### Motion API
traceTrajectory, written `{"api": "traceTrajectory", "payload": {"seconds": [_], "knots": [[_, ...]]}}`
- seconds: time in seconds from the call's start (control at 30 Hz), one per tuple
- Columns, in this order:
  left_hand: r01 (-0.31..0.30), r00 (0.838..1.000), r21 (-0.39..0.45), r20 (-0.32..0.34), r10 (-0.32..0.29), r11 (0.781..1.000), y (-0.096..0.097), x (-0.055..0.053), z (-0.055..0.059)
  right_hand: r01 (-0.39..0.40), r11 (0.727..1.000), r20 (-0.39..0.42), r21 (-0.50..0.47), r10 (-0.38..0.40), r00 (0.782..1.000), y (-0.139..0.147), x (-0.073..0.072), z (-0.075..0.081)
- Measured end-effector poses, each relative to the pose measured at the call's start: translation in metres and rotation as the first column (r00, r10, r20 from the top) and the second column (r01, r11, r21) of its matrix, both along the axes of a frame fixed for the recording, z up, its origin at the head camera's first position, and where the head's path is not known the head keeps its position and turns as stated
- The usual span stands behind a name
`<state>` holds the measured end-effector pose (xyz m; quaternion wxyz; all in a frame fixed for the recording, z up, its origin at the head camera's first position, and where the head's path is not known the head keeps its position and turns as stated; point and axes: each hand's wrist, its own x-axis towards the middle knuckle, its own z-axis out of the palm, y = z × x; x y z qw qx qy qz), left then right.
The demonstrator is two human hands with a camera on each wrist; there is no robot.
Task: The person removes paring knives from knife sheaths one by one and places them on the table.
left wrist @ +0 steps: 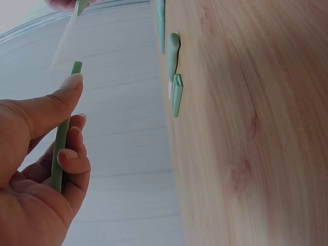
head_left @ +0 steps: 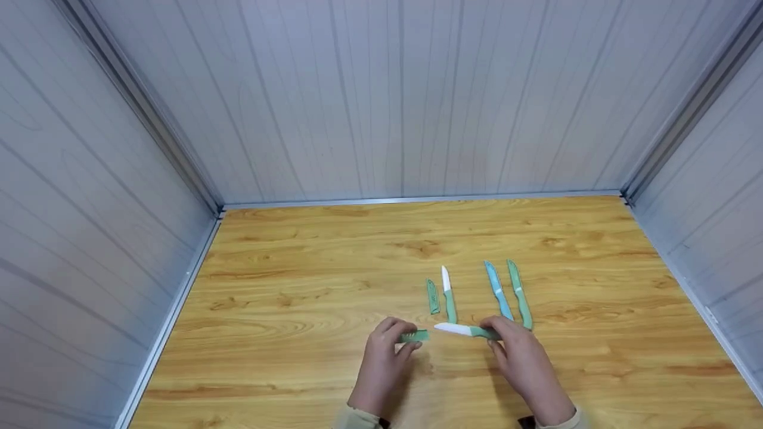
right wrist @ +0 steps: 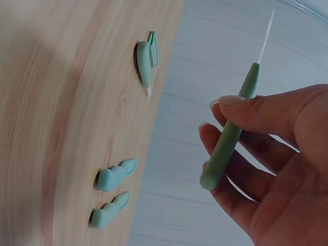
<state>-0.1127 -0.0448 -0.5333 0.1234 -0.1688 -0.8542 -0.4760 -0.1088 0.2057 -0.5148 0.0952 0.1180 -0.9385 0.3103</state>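
Observation:
My left hand (head_left: 384,351) grips a green knife sheath (left wrist: 60,148) between thumb and fingers, its open end turned to the right. In my right hand (head_left: 524,357) is the green handle (right wrist: 228,141) of a small knife, its white blade (head_left: 453,328) pointing left at the sheath's mouth. Blade tip and sheath stand a little apart, both held above the table. Just beyond the hands lie a second white-bladed knife with a green handle (head_left: 450,307) and a loose green sheath (head_left: 433,297) at its left.
Right of these, a blue sheathed knife (head_left: 498,289) and a green sheathed knife (head_left: 520,292) lie side by side, close beyond my right hand. The wooden table (head_left: 286,310) is bounded by pale panel walls (head_left: 369,101) at the back and both sides.

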Motion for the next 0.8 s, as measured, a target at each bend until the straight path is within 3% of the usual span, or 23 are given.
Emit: {"api": "traceTrajectory", "payload": {"seconds": [0.23, 0.6, 0.8], "knots": [[-0.027, 1.0, -0.005, -0.001, 0.027, 1.0, 0.001, 0.0006, -0.0002, 0.015, 1.0, 0.035, -0.015, -0.015, 0.999, -0.0005, 0.0018, -0.0012], [-0.012, 0.999, -0.029, -0.033, 0.011, 1.0, 0.0016, 0.0011, -0.0027, 0.036, 0.997, 0.15, -0.066, -0.026, 0.988, 0.0004, 0.0004, -0.0003], [-0.016, 1.0, -0.032, 0.016, 0.016, 0.999, 0.0019, 0.0008, -0.0023, 0.044, 0.992, 0.234, -0.122, -0.015, 0.972, -0.0001, -0.0008, 0.0009]]}}
